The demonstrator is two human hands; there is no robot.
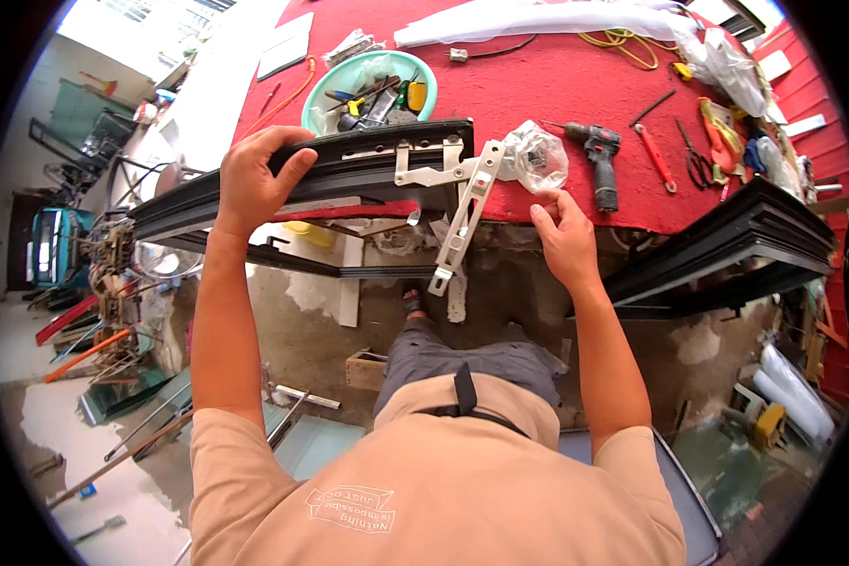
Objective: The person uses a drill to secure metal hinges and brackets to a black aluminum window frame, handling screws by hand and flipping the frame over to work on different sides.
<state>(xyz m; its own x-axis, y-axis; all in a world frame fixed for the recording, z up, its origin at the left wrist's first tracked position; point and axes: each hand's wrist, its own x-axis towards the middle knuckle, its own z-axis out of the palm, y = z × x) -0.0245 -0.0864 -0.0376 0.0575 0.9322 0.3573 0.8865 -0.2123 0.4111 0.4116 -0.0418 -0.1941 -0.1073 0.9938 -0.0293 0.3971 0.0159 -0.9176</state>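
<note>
So there's this long black aluminium frame piece (349,170) lying roughly left to right along the near edge of the red table, its left end sticking out past the table and dropping a bit lower. A silver metal hinge stay (443,174) is fixed on its right part: one flat bracket sits along the frame, and a slotted arm (462,222) swings out toward the near side, hanging off the table edge at a slant. Just right of it sits a crumpled clear plastic bag (536,156).

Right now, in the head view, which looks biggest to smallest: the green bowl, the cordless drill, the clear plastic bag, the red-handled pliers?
1. Green bowl
2. Cordless drill and clear plastic bag: these look alike, so I won't rank them
3. Red-handled pliers
</note>
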